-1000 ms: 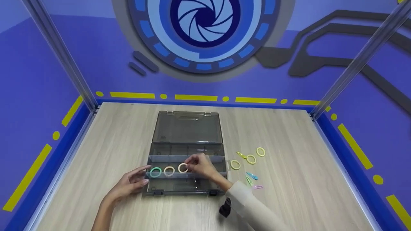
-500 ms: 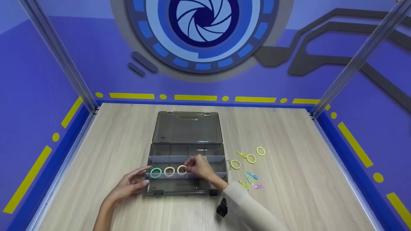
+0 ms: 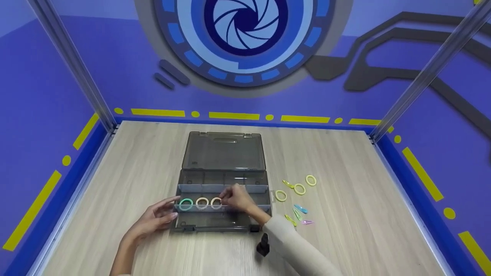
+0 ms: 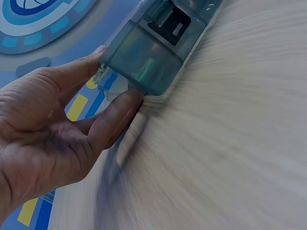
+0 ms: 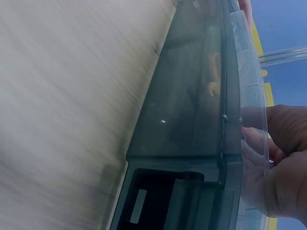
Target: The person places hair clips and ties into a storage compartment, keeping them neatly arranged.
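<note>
A smoky grey divided box [image 3: 213, 221] lies with its lid raised at the back. My left hand [image 3: 147, 222] grips its left side; the left wrist view shows this hand [image 4: 57, 124] with a finger at the top rim and the thumb low on the box corner [image 4: 144, 62]. In the middle row stand a green ring [image 3: 186, 204] and a peach ring [image 3: 202, 203]. My right hand [image 3: 238, 198] pinches a cream ring [image 3: 215, 203] beside them. Seen from the right wrist, the hand [image 5: 288, 158] is partly behind a clear divider [image 5: 249, 86] of the box [image 5: 187, 105].
Right of the box lie pale yellow rings [image 3: 280, 196], a yellow clip [image 3: 287, 184], a blue clip [image 3: 301, 209], a green clip [image 3: 297, 214], a yellow-green clip [image 3: 290, 220] and a pink clip [image 3: 307, 222]. Metal posts [image 3: 418, 82] stand at the table's back corners.
My right hand has shifted slightly left with the cream ring, closer to the peach ring. The yellow-green clip has come into view beside the sleeve. My left hand stays at the box.
</note>
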A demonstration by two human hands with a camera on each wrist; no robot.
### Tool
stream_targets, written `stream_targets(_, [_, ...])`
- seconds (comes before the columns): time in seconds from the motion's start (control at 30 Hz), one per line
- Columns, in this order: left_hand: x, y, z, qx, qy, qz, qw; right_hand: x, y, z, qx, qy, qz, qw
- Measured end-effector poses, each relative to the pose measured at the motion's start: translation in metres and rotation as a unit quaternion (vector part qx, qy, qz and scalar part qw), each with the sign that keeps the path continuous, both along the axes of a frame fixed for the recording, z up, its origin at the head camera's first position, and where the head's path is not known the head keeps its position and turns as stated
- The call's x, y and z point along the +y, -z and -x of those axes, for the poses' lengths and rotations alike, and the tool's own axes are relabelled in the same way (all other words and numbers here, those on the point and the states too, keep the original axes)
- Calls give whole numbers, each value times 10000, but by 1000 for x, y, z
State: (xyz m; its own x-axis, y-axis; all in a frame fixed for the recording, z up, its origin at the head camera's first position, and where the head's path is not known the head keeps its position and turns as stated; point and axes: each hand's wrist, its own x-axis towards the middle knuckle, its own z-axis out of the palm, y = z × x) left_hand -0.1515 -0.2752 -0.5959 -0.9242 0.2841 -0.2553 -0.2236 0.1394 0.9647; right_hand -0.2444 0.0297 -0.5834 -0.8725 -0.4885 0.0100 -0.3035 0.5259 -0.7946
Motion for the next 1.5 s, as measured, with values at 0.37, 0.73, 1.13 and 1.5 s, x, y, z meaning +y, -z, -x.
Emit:
stream_targets(0.37, [1, -2, -1, -59, -8, 4, 10000, 4, 0, 2, 54, -310, 212, 9993])
stream_targets(0.73, [1, -1, 1, 72, 51, -4, 10000, 18, -14, 0, -115, -264, 502, 9983])
stream_targets(1.13, [5, 1, 0, -111, -42, -7, 9999, 46, -29, 1, -258, -109, 712, 9971])
stream_targets(1.5, [1, 0, 2, -49, 12, -19, 10000, 81, -38, 9, -319, 129, 902, 9953])
